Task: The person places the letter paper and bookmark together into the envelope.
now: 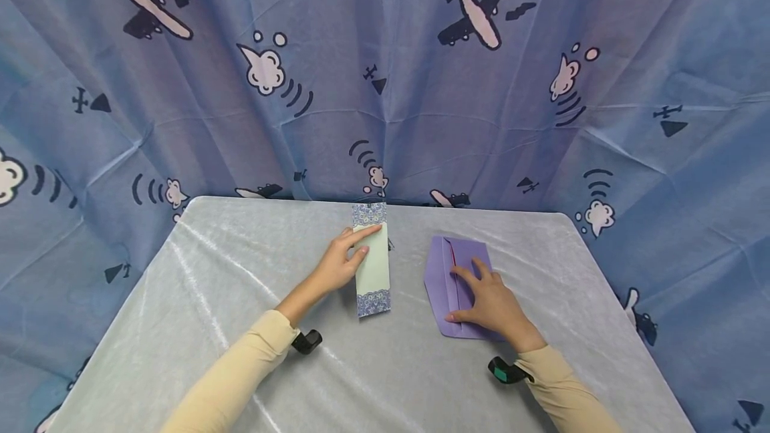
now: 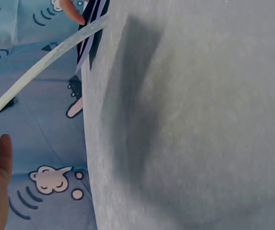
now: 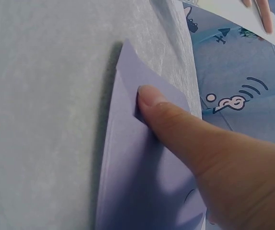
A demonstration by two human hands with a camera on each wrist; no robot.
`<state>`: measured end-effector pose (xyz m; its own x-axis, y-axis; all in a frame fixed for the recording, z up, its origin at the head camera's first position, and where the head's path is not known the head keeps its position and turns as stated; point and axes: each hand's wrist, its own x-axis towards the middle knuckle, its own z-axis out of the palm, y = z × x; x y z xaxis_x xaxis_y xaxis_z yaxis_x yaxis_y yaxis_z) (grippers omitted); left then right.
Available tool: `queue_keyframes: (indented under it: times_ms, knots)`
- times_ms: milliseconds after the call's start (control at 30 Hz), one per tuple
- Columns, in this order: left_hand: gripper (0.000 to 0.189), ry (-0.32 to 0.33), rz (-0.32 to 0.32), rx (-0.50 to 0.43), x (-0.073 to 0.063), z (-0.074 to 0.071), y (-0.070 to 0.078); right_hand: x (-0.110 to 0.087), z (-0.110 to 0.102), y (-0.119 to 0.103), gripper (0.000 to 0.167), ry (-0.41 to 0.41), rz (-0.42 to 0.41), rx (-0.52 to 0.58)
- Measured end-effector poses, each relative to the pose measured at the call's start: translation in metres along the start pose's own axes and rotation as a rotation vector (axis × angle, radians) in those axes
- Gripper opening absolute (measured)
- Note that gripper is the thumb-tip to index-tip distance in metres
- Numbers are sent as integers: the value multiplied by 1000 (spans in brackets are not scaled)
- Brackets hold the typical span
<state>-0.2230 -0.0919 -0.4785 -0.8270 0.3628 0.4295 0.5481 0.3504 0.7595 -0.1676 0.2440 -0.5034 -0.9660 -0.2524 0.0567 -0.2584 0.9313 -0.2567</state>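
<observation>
A long pale-green card (image 1: 374, 259) with blue patterned bands at both ends is held upright at the table's middle by my left hand (image 1: 339, 262). Its index finger and thumb lie across the card's face. From the left wrist the card (image 2: 41, 64) appears nearly edge-on, raised over the table, with fingers (image 2: 4, 158) at its near end. My right hand (image 1: 496, 303) grips a purple envelope (image 1: 442, 299), flap side to the left. Thumb and fingers spread at the pocket's edge, where a thin red line shows. In the right wrist view the thumb presses on the envelope (image 3: 127, 167).
A table (image 1: 252, 252) covered in pale grey velvety cloth lies under both hands. Behind and beside it hangs a blue curtain (image 1: 337, 85) printed with planes and clouds. Black wrist cameras (image 1: 508, 371) sit at both cuffs.
</observation>
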Motion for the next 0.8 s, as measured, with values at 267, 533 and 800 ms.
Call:
queue_keyframes:
  times_ms: [267, 533, 800]
  knots:
    - [49, -15, -60, -44, 2, 9, -1, 0, 0, -1, 100, 5, 3, -2]
    - [69, -134, -124, -109, 4, 17, -5, -1, 2, -1, 100, 8, 8, -5]
    - [86, -412, -175, -188, 8, 24, -5, -1, 3, 0, 99, 22, 5, 2]
